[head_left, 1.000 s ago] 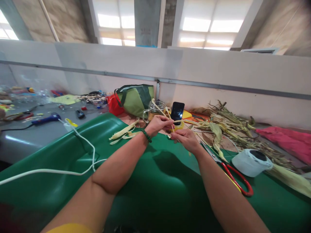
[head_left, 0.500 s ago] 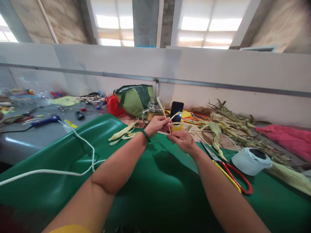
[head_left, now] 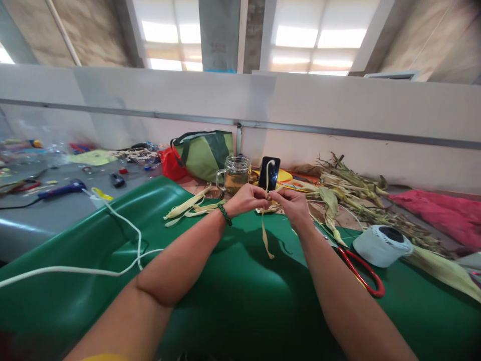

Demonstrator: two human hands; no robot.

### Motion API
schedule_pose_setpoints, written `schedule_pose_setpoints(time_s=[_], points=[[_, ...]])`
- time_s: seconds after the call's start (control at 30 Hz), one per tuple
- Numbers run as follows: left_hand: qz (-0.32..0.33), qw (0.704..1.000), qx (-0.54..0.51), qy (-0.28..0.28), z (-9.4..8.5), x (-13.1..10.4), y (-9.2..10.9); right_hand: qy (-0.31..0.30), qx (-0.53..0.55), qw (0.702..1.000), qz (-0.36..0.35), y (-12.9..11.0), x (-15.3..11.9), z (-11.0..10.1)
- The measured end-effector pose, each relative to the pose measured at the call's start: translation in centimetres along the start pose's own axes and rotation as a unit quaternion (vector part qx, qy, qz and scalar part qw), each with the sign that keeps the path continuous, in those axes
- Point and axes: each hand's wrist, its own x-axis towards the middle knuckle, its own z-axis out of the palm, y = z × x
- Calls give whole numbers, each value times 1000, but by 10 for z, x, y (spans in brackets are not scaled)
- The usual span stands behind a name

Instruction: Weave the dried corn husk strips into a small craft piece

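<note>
My left hand (head_left: pixel 248 197), with a green bead bracelet (head_left: pixel 225 214) at its wrist, pinches a pale corn husk strip (head_left: pixel 266 235). Fingertip to fingertip with it, my right hand (head_left: pixel 293 203) is closed on the same strip. One end of the strip stands up above the fingers and curls at its tip; another end hangs below them over the green mat (head_left: pixel 233 281). The exact spot between the fingertips is partly hidden. Behind the hands leans a dark phone (head_left: pixel 273 176). More husk pieces (head_left: pixel 190 204) lie left of my left hand.
Scissors with red handles (head_left: pixel 366 273) and a white spool of twine (head_left: pixel 381 245) lie on the right. Dried husks (head_left: pixel 353 188) are heaped behind them. A glass mug (head_left: pixel 236 176) and a green bag (head_left: pixel 206 155) stand at the back. A white cord (head_left: pixel 75 268) crosses the mat's left side.
Both hands have come together, fingertips meeting. The husk strip now hangs down below them, with its upper end upright before the phone. The view has shifted slightly.
</note>
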Motion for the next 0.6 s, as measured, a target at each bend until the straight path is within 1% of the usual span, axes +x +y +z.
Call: schedule_pose_setpoints(time_s=[0.1, 0.2, 0.27, 0.3, 0.37, 0.43, 0.5, 0.57, 0.6], points=[[1, 1000, 24, 2, 0, 1, -1, 30, 65, 997, 27, 2, 0, 1], [-2, 999, 14, -35, -3, 1, 1, 36, 138, 988, 54, 3, -2, 2], [-11, 998, -13, -66, -5, 0, 1, 31, 167, 982, 79, 3, -1, 1], [-20, 997, -37, -71, -5, 0, 1, 29, 172, 981, 87, 4, -1, 0], [-42, 992, -99, -62, -6, 1, -2, 28, 170, 981, 92, 4, 1, -1], [-55, 987, -145, -34, -5, 3, -5, 9, 165, 982, 93, 3, 2, -1], [-50, 988, -146, 0, -4, 5, -8, -41, 153, 983, 88, 2, 2, -1], [-37, 992, -117, 24, -2, 6, -9, -94, 131, 984, 77, 1, 1, -2], [-32, 994, -100, 32, -1, 6, -9, -108, 121, 984, 72, 0, 1, -3]])
